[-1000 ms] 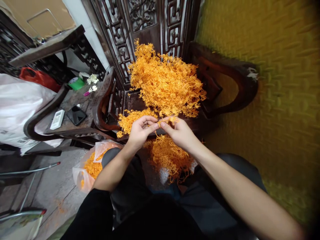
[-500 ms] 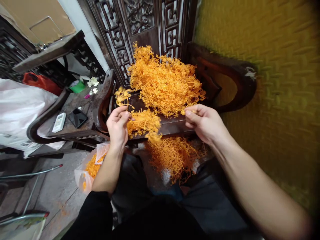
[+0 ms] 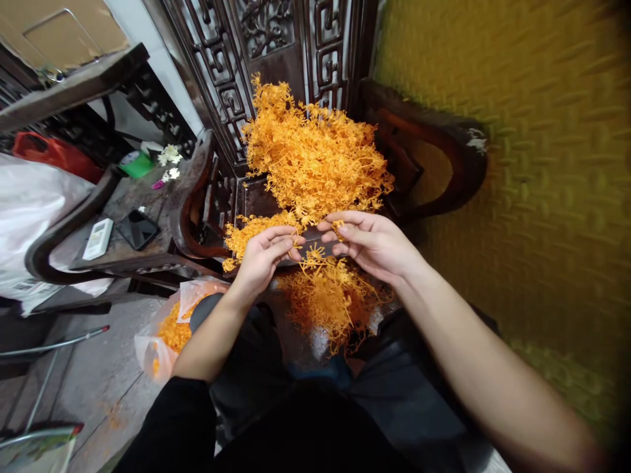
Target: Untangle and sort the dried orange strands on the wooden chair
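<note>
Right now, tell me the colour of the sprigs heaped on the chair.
Bright orange sprigs, clearest in the head view.

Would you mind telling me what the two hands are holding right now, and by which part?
Both hands, left hand and right hand, pinch one orange sprig between their fingertips at its top; its strands hang below.

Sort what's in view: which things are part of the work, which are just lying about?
In the work: left hand, right hand, orange sprigs between them, big pile, lap pile, bag.
Lying about: phone, remote, white sack, green cup.
</note>
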`<control>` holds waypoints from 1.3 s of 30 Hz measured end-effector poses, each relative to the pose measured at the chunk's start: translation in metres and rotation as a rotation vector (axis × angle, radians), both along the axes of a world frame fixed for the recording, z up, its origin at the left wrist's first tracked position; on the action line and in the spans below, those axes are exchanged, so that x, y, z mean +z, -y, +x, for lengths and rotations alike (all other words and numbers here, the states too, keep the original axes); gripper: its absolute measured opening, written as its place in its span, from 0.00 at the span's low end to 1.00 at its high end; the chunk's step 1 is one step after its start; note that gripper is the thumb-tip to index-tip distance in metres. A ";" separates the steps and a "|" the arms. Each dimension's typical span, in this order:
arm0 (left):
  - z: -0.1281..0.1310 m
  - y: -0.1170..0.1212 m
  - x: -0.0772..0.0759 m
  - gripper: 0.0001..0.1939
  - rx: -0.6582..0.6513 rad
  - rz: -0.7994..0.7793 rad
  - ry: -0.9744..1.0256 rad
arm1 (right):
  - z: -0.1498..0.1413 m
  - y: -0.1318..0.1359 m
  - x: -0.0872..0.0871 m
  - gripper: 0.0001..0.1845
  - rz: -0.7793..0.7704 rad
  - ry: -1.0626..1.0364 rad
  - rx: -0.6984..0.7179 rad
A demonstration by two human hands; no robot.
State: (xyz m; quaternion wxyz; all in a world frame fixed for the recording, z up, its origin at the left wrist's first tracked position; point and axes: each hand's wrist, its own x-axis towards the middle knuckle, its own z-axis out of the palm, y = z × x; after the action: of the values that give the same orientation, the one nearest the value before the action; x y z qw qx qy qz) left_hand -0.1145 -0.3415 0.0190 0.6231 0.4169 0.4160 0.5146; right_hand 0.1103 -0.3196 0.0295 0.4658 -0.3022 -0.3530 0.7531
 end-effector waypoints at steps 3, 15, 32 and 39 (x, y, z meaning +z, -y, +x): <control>0.002 0.002 -0.004 0.14 -0.013 0.036 -0.049 | -0.004 0.002 -0.003 0.06 -0.049 -0.035 -0.028; 0.002 -0.006 -0.009 0.14 0.039 -0.018 -0.016 | -0.006 0.003 0.003 0.07 -0.227 -0.094 0.097; 0.015 0.002 -0.022 0.18 0.017 0.113 -0.230 | -0.026 0.016 -0.007 0.21 0.216 0.559 0.038; -0.009 -0.013 -0.008 0.20 0.427 0.261 -0.188 | -0.014 0.013 -0.012 0.20 0.422 0.717 -0.062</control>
State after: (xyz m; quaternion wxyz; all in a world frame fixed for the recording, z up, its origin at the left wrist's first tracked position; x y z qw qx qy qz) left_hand -0.1235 -0.3283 0.0106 0.3999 0.4425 0.4806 0.6430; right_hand 0.0959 -0.3329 0.0177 0.3874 -0.4539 -0.6300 0.4969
